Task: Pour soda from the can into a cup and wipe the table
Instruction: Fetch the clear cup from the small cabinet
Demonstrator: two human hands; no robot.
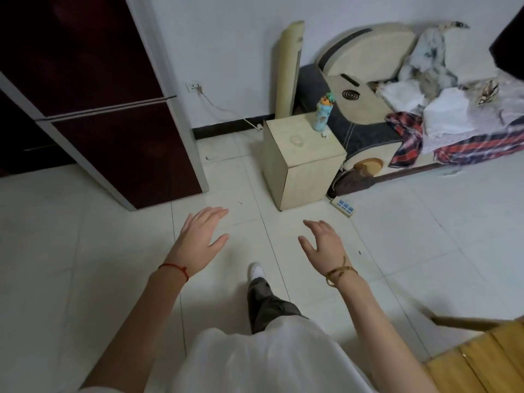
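**Empty Hands Held Out, No Can or Cup in View**

Both hands were held out over the white tiled floor, fingers spread wide and nothing gripped. The left hand and the right hand were kept well apart, palms down. No soda can and no cup could be made out anywhere, so neither their direction from the hands nor their long axis could be told. A corner of a wooden table was seen at the lower right, nearer the right hand; if the can stood there, a turn to the right would probably be called for. Ahead, a pale bedside cabinet was seen carrying an upright blue bottle. A dark fridge stood to the left. The task was judged not yet begun.
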